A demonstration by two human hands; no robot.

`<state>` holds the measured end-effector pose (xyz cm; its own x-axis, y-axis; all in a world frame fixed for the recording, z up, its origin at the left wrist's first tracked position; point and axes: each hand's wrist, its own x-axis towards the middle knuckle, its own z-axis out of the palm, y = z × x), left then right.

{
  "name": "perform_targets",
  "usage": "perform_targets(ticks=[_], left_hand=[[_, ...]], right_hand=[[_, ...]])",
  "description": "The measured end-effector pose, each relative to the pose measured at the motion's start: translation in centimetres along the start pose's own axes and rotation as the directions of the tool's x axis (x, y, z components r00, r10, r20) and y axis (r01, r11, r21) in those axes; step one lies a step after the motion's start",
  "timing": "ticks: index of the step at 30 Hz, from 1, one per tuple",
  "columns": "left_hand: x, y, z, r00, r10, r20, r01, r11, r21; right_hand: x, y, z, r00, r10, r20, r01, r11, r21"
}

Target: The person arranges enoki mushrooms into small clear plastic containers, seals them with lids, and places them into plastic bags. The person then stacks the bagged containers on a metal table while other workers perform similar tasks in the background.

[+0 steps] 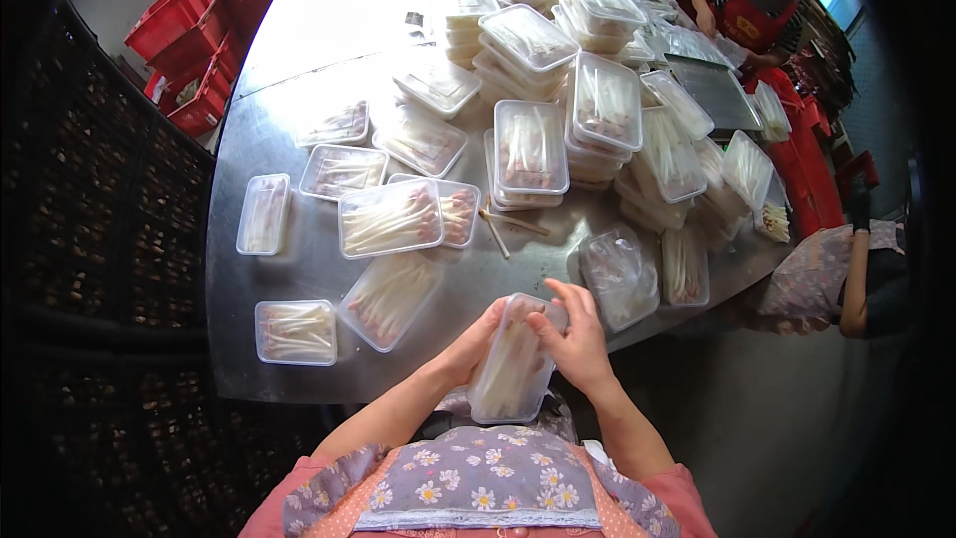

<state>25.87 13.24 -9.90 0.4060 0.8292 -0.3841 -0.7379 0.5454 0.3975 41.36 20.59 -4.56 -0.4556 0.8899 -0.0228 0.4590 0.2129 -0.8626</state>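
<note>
Between my two hands, at the table's near edge, is a clear plastic food box (510,379) filled with long pale stems. My left hand (476,341) grips its left side, with the fingers partly hidden behind it. On the box's upper right side, my right hand (576,339) holds on with the thumb across the top face. Just beyond lie two loose stems (496,237) with brownish ends. The nearest box on the left (393,297) contains similar stems with pinkish-brown tips. A box in a crumpled clear plastic bag (619,279) lies to the right of my right hand.
The metal table (269,110) carries several lidded boxes (296,332) on the left and tall stacks of boxes (605,100) at centre right. Red crates (189,60) stand beyond its left edge. A co-worker (757,0) works at the far right; another person's arm (856,274) shows nearer.
</note>
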Motion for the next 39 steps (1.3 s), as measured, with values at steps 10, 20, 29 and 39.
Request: perform_targets(ticks=[10,20,29,39], left_hand=[[2.0,-0.4,1.1,0.923,0.376,-0.083,-0.331,0.885,0.327],[1.1,-0.2,-0.5,0.926,0.373,-0.061,-0.329,0.875,0.354],[1.0,-0.2,-2.0,0.95,0.309,-0.042,-0.286,0.916,0.283],[0.9,-0.8,-2.5,0.952,0.306,-0.014,-0.285,0.904,0.32]], right_hand=[[2.5,-1.8,0.6,0.991,-0.022,0.131,0.05,0.976,-0.213],[2.1,-3.7,1.5,0.984,-0.071,0.163,0.1,0.979,-0.176],[2.0,-3.9,2.7,0.989,-0.042,0.143,0.072,0.974,-0.214],[0.9,-3.5,3.4,0.995,-0.033,0.091,0.053,0.973,-0.226]])
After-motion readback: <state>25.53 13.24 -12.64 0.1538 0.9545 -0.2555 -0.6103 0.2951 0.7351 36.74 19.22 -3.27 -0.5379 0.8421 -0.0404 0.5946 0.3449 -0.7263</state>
